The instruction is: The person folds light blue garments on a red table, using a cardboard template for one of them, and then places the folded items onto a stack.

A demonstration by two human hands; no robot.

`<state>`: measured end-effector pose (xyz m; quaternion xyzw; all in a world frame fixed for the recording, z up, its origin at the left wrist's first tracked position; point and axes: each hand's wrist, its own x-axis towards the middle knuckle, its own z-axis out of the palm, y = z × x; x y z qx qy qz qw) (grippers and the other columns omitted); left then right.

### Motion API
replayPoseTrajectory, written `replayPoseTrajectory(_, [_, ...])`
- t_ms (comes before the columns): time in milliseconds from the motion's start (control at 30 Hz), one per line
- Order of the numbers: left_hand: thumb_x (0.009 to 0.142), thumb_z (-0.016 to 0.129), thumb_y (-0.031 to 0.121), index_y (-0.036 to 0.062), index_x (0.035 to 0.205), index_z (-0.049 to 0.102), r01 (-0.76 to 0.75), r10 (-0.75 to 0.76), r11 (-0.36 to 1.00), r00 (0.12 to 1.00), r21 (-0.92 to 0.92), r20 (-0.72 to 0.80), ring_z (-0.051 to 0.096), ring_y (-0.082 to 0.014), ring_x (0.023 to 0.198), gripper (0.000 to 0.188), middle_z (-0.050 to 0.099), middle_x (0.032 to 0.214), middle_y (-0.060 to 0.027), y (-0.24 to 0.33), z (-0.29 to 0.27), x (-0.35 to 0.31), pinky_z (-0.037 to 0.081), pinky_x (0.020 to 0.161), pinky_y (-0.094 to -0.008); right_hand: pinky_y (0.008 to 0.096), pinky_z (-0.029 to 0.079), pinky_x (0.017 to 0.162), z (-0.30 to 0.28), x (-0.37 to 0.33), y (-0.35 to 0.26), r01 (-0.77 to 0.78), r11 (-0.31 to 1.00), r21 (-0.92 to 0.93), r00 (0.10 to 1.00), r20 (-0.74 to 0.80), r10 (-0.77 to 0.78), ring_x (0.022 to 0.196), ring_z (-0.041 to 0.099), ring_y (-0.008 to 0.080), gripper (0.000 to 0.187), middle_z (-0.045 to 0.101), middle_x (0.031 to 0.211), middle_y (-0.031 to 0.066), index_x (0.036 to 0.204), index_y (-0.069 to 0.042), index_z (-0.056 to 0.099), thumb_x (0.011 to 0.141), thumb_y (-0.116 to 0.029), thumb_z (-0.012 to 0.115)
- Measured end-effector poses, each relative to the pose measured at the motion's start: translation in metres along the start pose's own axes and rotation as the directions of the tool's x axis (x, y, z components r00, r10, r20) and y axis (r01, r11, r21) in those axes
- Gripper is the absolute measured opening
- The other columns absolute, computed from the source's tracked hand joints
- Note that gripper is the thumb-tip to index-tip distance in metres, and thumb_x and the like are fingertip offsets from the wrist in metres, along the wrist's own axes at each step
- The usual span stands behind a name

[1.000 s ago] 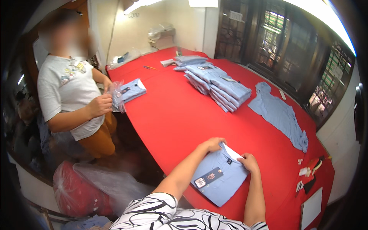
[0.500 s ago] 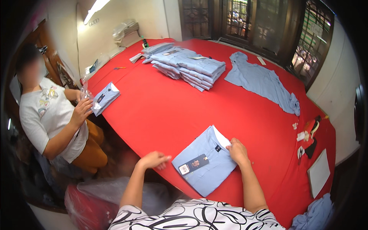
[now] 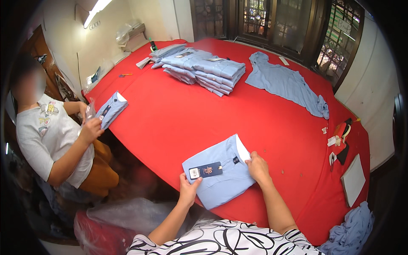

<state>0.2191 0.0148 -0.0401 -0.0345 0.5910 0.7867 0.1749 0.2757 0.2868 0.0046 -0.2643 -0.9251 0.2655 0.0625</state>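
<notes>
A folded light-blue shirt [image 3: 227, 182] lies tilted at the near edge of the red-covered table, its white collar insert [image 3: 242, 149] showing at the far right corner. Across its front is a dark hang tag [image 3: 212, 169] with a white label. My left hand [image 3: 188, 190] grips the shirt's left edge, thumb on top just below the tag and fingers hidden beneath. At the collar side, my right hand [image 3: 258, 167] pinches the shirt's right edge.
Stacked folded blue shirts [image 3: 204, 70] stand at the back; an unfolded blue garment [image 3: 289, 83] lies right of them. At left, a co-worker [image 3: 55, 140] handles clear plastic beside another folded shirt [image 3: 112, 108]. Tape and tools [image 3: 340, 142], a white pad [image 3: 353, 180] and crumpled blue cloth [image 3: 350, 229] line the right side.
My left hand has come in from the left and taken hold of the shirt's left edge. The shirt has shifted slightly left and away from me. My right hand keeps its grip.
</notes>
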Motion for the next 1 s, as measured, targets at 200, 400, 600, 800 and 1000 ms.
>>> replayPoseTrajectory(200, [0.081,0.070,-0.004,0.0009,0.122,0.040,-0.249,0.300,0.911,0.947,0.329,-0.114,0.057,-0.0216,0.106,0.051,0.056,0.115,-0.0154,0.032,-0.035,0.116,0.045,0.096,-0.0343,0.0497,0.047,0.091,0.028,0.070,-0.052,0.053,0.974,0.221,0.995,0.076,-0.072,0.108,0.060,0.0438,0.039,0.063,0.116,0.0266,0.114,0.004,0.054,0.096,-0.030,0.059])
replayPoseTrajectory(400, [0.080,0.073,-0.001,-0.0003,0.123,0.042,-0.337,0.533,0.770,0.807,0.542,-0.255,0.057,-0.0294,0.109,0.053,0.055,0.117,-0.0187,0.072,-0.086,0.270,0.043,0.098,-0.0390,0.0409,0.036,0.112,0.045,0.147,-0.085,0.079,0.864,0.497,0.962,0.189,-0.196,0.135,0.045,0.0333,0.060,0.048,0.143,0.0201,0.143,-0.003,0.045,0.098,-0.042,0.055])
replayPoseTrajectory(600, [0.081,0.073,0.002,-0.0028,0.128,0.040,-0.321,0.605,0.752,0.684,0.576,-0.408,0.058,-0.0329,0.112,0.057,0.055,0.121,-0.0223,0.105,-0.119,0.401,0.043,0.100,-0.0396,0.0491,0.037,0.110,0.012,0.228,-0.007,0.134,0.991,-0.010,0.989,-0.054,-0.135,0.133,0.042,0.0391,0.040,0.048,0.143,0.0180,0.124,-0.009,0.065,0.092,-0.032,0.061])
replayPoseTrajectory(800, [0.085,0.072,0.004,-0.0051,0.130,0.040,-0.293,0.549,0.822,0.639,0.489,-0.539,0.058,-0.0307,0.113,0.056,0.055,0.125,-0.0217,0.102,-0.091,0.442,0.043,0.101,-0.0402,0.0470,0.038,0.110,-0.055,0.328,0.071,-0.092,0.965,-0.247,0.976,-0.216,0.038,0.132,0.036,0.0377,0.044,0.022,0.161,0.0108,0.134,-0.012,0.060,0.094,-0.030,0.060])
replayPoseTrajectory(1000, [0.092,0.068,0.016,0.0018,0.143,0.031,-0.267,0.328,0.941,0.866,0.207,-0.378,0.060,-0.0307,0.115,0.064,0.054,0.131,-0.0214,0.112,-0.121,0.440,0.049,0.100,-0.0458,0.0404,0.037,0.112,-0.073,0.364,0.111,-0.116,0.953,-0.281,0.993,-0.036,0.110,0.134,0.035,0.0380,0.054,0.020,0.163,0.0087,0.142,-0.007,0.051,0.095,-0.031,0.061])
